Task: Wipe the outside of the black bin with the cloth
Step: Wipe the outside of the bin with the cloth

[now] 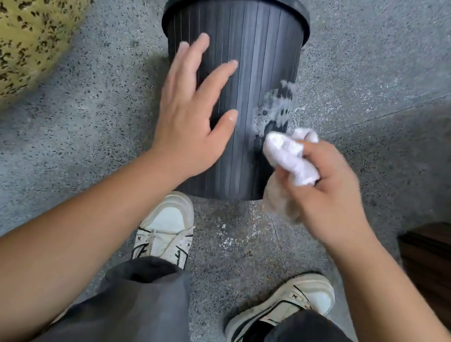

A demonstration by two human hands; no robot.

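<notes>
A black ribbed bin [255,43] lies tipped on the grey floor, its rim pointing away from me and its base near my feet. White foamy smears [278,105] mark its right side. My left hand [192,113] lies flat on the bin's near wall, fingers straight and spread. To the right, my right hand [329,192] grips a bunched white cloth [288,154]. The cloth's front touches the bin just below the smears, and a greyish tail of it hangs under my palm.
A yellow speckled rounded object [21,23] fills the upper left. A dark wooden piece of furniture [444,268] stands at the right edge. My two white sneakers [165,229] stand on the speckled floor just below the bin. White flecks lie on the floor between them.
</notes>
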